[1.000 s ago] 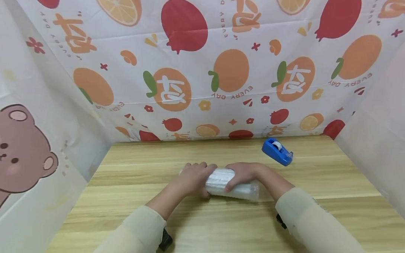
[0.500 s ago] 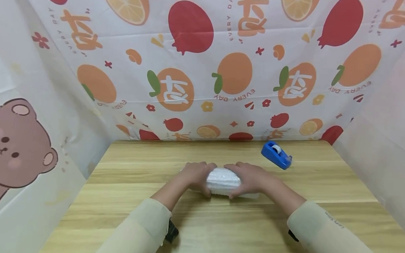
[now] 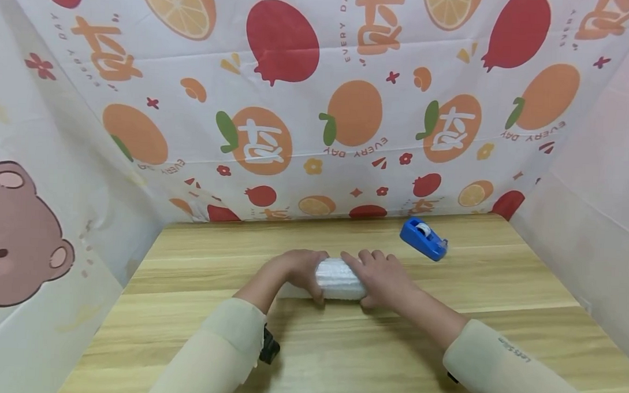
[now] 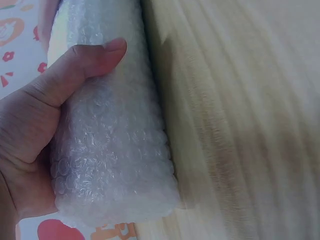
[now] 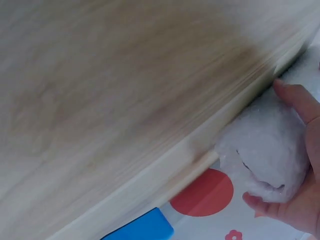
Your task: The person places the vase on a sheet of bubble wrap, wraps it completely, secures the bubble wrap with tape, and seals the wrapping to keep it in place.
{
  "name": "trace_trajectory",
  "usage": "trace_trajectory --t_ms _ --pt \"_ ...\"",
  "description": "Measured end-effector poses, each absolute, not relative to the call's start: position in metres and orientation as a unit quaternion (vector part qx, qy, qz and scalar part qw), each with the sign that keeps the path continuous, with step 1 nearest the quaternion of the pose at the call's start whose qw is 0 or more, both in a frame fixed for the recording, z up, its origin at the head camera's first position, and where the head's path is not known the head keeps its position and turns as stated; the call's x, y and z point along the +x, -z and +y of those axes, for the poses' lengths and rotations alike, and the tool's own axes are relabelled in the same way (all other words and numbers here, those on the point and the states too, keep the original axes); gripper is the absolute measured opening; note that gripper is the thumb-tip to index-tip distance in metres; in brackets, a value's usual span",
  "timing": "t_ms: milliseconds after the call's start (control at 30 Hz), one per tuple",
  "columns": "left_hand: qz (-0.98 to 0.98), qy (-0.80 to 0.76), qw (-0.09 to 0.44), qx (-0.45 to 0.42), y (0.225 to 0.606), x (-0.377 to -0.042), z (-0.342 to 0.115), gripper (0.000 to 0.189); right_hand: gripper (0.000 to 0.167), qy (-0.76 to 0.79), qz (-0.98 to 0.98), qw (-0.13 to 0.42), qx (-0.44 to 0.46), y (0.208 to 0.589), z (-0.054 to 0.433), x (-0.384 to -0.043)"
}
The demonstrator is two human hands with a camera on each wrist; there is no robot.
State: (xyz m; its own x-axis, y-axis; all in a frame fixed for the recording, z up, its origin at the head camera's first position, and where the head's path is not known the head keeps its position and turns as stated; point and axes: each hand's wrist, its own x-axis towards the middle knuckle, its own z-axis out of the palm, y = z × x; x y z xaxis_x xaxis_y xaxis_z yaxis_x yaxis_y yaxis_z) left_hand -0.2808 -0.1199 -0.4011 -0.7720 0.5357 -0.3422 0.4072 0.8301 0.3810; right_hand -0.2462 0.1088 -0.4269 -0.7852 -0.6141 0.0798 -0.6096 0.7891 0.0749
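Note:
A whitish roll of bubble wrap lies crosswise near the middle of the wooden table, held from both sides. My left hand grips its left part; in the left wrist view, the thumb stretches across the bubbled surface. On the right part, my right hand grips the roll, fingers over the far side and thumb on the near side. The right wrist view shows the roll's end, with folded film, between thumb and fingers. Whatever may be inside the wrap is hidden.
Behind and right of the roll stands a blue tape dispenser with a roll of tape; its blue edge also shows in the right wrist view. A fruit-printed cloth hangs along the table's back edge.
My right hand first shifts to place its thumb at the roll's near side, then spreads over the right end, which showed before. My left hand keeps its grip, its wrist turning slightly.

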Motion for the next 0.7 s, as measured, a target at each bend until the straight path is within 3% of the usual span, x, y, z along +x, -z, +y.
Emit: trace_trajectory --t_ms 267,700 --pt "0.918 -0.156 0.261 0.256 0.398 -0.289 -0.122 0.066 0.097 0.016 -0.946 0.06 0.318 0.428 0.105 -0.25" --pt "0.911 -0.176 0.274 0.251 0.402 -0.292 -0.119 0.063 0.094 0.009 -0.946 0.064 0.318 0.432 0.108 -0.255"
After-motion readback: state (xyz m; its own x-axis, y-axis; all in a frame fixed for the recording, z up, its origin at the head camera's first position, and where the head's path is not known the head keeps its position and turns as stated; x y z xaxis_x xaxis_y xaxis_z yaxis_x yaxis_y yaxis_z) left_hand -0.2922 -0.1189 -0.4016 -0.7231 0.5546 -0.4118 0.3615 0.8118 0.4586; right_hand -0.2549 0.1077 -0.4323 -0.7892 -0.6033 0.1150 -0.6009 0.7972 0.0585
